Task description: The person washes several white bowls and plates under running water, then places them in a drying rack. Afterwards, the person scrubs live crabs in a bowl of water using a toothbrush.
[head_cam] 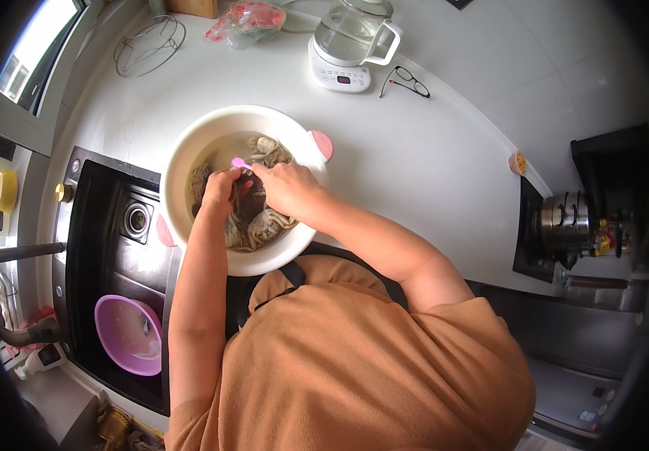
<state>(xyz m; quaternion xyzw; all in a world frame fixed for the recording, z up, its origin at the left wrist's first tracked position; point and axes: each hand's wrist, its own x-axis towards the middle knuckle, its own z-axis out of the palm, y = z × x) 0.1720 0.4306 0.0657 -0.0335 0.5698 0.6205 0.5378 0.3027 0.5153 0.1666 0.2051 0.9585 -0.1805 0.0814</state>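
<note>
A white plastic basin (240,265) with pink handles stands before me, holding cloudy water. Pale and brown pieces of seafood (270,226) lie in it; their exact kind is hard to tell. My right hand (292,189) grips a small pink plastic implement (240,163) whose rounded tip points left, over the water. Close beside it, my left hand (221,190) reaches into the basin with its fingers curled around a dark piece (240,194). That piece is partly hidden by my fingers and the murky water.
Left of the basin is a black sink (127,270) with a purple bowl (155,361) in it. An electric glass kettle (347,42), eyeglasses (412,82), a plastic-wrapped bundle (248,22) and a wire rack (150,48) stand behind. A steel pot (564,222) is at far right.
</note>
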